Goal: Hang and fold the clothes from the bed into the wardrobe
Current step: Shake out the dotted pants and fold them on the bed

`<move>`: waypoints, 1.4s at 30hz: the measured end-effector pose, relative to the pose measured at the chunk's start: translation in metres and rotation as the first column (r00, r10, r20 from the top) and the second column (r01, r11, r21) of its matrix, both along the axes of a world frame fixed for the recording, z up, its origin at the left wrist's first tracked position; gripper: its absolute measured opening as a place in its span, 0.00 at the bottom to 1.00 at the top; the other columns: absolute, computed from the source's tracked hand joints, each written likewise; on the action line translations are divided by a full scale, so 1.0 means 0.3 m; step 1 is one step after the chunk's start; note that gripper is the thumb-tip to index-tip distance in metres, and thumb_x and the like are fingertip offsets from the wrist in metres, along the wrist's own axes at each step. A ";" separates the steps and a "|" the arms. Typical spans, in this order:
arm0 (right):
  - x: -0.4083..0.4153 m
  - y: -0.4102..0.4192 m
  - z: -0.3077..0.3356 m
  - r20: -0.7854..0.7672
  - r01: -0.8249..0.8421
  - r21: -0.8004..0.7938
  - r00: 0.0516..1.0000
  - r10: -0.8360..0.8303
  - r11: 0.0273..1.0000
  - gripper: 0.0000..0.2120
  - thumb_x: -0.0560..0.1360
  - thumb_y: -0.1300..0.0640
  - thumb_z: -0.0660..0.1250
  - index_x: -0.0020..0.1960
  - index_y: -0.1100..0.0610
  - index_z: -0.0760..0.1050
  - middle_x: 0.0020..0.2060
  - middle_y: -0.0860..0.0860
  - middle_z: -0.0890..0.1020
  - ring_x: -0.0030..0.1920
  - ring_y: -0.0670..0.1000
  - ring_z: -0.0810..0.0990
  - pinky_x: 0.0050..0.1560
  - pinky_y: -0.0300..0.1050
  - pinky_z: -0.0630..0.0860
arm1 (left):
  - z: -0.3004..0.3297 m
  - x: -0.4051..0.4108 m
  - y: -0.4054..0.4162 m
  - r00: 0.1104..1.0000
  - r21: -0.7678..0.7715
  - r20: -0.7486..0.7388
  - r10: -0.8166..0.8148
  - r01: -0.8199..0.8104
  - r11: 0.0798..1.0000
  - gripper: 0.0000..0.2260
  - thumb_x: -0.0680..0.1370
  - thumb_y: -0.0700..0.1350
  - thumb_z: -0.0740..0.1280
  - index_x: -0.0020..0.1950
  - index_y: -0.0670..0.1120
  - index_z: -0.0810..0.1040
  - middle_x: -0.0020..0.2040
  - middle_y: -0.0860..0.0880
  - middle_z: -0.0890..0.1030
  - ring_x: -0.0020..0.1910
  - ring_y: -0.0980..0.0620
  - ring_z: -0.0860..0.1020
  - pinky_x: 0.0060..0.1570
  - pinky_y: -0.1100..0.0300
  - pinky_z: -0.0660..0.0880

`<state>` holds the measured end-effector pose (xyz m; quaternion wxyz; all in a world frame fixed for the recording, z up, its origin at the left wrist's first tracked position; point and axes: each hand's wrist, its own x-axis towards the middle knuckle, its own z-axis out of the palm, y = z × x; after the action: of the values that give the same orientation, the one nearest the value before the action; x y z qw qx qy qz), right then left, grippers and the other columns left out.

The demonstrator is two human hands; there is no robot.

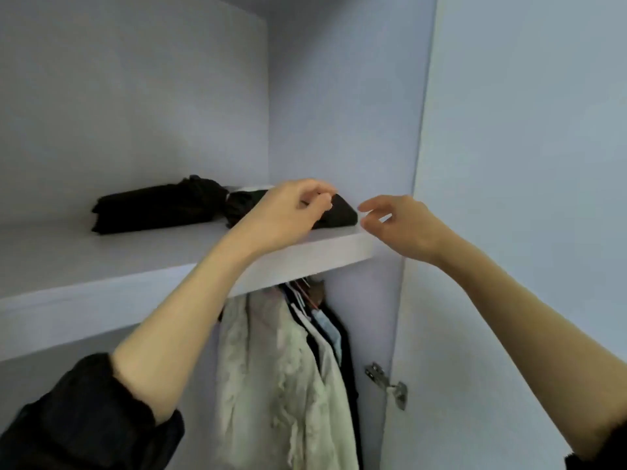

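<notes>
Two hands are raised at the wardrobe shelf (305,256). The left hand (288,215) is laid with curled fingers on a folded black garment (339,215); whether it is gripped cannot be told. The right hand (403,225), loosely open, is held just beside it. Hung clothes (288,368) are seen below.

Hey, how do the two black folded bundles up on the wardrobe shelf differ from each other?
The left bundle lies alone, untouched; the right bundle sits under the left hand, with the right hand open just beside it. The left bundle lies farther from the shelf's front edge; the right bundle lies near that edge. Both are black, folded, and touching.
</notes>
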<state>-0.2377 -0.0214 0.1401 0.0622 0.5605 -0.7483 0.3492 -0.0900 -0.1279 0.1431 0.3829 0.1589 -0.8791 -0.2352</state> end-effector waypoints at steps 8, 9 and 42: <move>-0.137 0.783 -0.377 0.236 0.293 0.252 0.906 -0.352 0.922 0.16 0.79 0.52 0.61 0.66 0.52 0.72 0.59 0.50 0.78 0.54 0.49 0.77 0.53 0.37 0.69 | -0.410 -0.383 0.608 0.911 0.195 0.179 -0.370 0.336 0.922 0.07 0.80 0.45 0.61 0.52 0.55 0.77 0.48 0.53 0.80 0.48 0.51 0.79 0.55 0.54 0.75; -0.138 0.820 -0.409 0.252 0.296 0.275 0.896 -0.366 0.915 0.16 0.79 0.52 0.61 0.66 0.52 0.72 0.59 0.51 0.78 0.54 0.49 0.77 0.54 0.38 0.70 | -0.443 -0.399 0.639 0.901 0.186 0.199 -0.386 0.352 0.917 0.07 0.79 0.44 0.62 0.52 0.54 0.77 0.46 0.54 0.80 0.48 0.51 0.79 0.55 0.53 0.76; -0.292 3.117 -1.293 0.490 0.852 0.522 -0.348 -0.799 -0.052 0.16 0.79 0.55 0.62 0.66 0.58 0.73 0.59 0.55 0.79 0.58 0.54 0.78 0.53 0.40 0.71 | -1.380 -1.298 2.978 -0.340 0.475 0.699 -0.629 0.879 0.053 0.14 0.81 0.46 0.59 0.65 0.47 0.73 0.64 0.49 0.75 0.59 0.54 0.74 0.58 0.62 0.70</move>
<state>-0.3252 0.9137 -0.2478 0.0180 -0.3598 -0.8446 0.3960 -0.4793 0.7653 -0.2710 -0.3306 -0.4473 -0.8071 -0.1978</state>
